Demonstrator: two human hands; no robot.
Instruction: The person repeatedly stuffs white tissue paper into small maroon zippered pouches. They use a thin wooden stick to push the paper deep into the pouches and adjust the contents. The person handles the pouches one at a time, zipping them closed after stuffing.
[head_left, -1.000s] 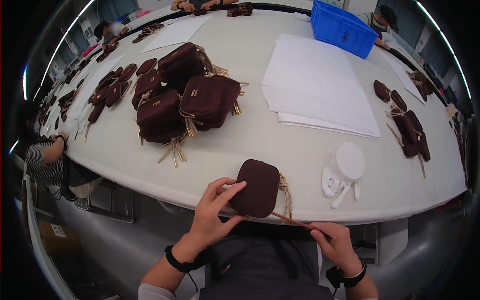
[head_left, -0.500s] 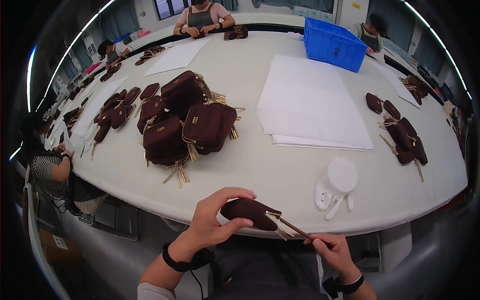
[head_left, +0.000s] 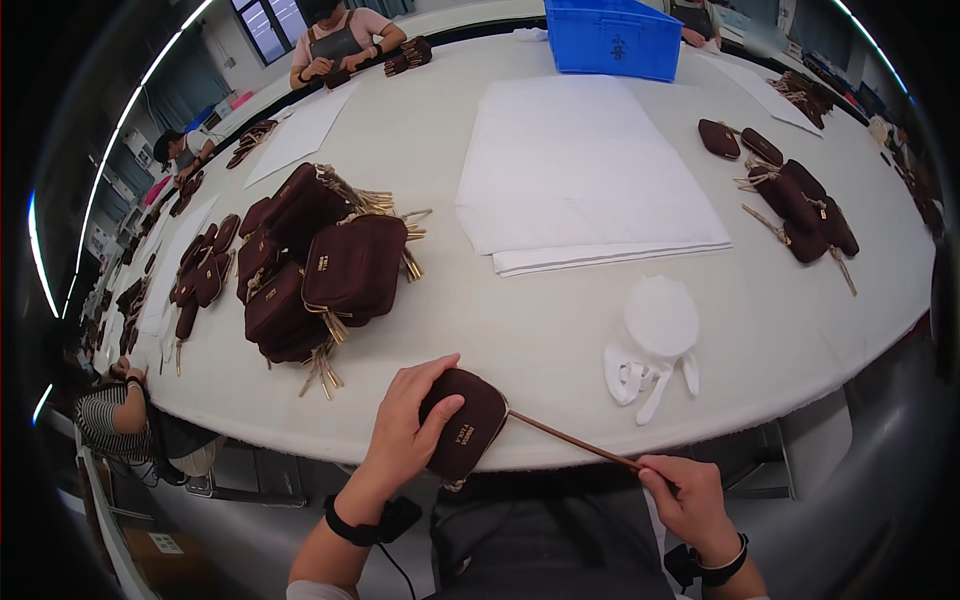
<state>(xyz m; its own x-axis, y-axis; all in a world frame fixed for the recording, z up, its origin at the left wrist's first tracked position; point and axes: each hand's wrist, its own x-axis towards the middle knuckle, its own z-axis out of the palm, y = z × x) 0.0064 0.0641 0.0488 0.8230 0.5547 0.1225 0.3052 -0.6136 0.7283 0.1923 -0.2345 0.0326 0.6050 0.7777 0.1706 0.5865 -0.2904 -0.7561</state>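
Note:
At the table's near edge, my left hand (head_left: 402,425) is closed round a dark maroon zip pouch (head_left: 478,425), thumb across its front face. Gold lettering and a gold zip edge show on the pouch. A thin brown strip (head_left: 570,439) runs taut and straight from the pouch's right edge. My right hand (head_left: 695,508) pinches the strip's far end between thumb and fingers. Whether this strip is a stiff rod or a pulled strap, I cannot tell. Left of the pouch's far side, a pile of similar maroon pouches (head_left: 355,265) with gold-tipped tassels lies on the table.
White sheets (head_left: 590,165) lie stacked mid-table. A round white object with loose white strips (head_left: 662,315) sits nearer me. More pouches (head_left: 800,205) are at the right. A blue crate (head_left: 612,42) stands at the back. Other people sit along the table's far and left sides.
The pouch has turned so its lettered face shows, its zip opening no longer facing me. My right hand has moved right, and more of the strip is visible. The view has shifted.

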